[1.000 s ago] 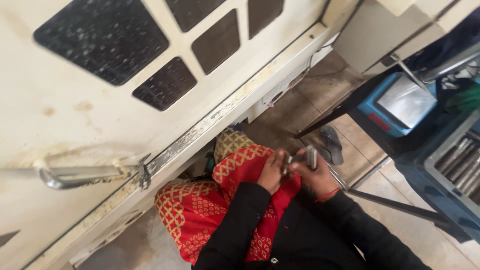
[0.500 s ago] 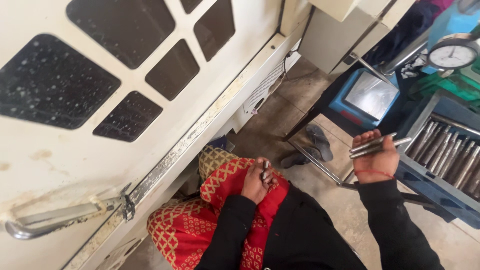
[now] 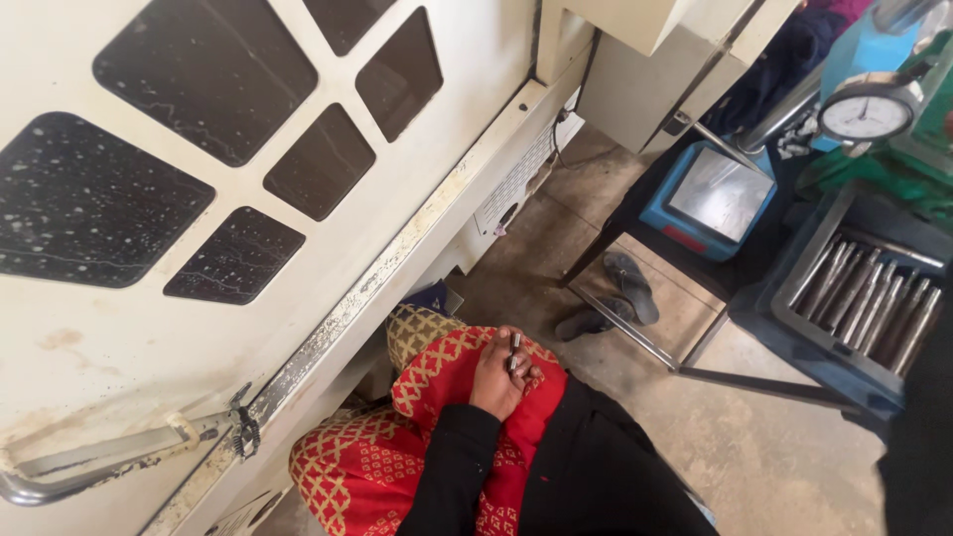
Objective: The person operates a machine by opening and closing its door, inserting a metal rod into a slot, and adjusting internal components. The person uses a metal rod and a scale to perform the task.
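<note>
Holding: left hand (image 3: 499, 375) curled on red patterned cloth (image 3: 437, 387) at the lap, fingers pinched round small metal pins (image 3: 514, 349).
Right hand: out of view; state cannot be told.
Pins, look: short, grey, cylindrical, dull sheen.
Pins, handling: likely stiff, dense for size, maybe oily and slick; best gripped mid-length.
Right of lap: grey tray (image 3: 856, 298) of longer steel rods (image 3: 864, 293); dial gauge (image 3: 869, 112) above it.
Left of lap: cream machine door (image 3: 248, 199).

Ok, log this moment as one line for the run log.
left hand: on lap, holds small metal pins | right hand: out of view | tray of metal rods: at right | machine door: shut
</note>
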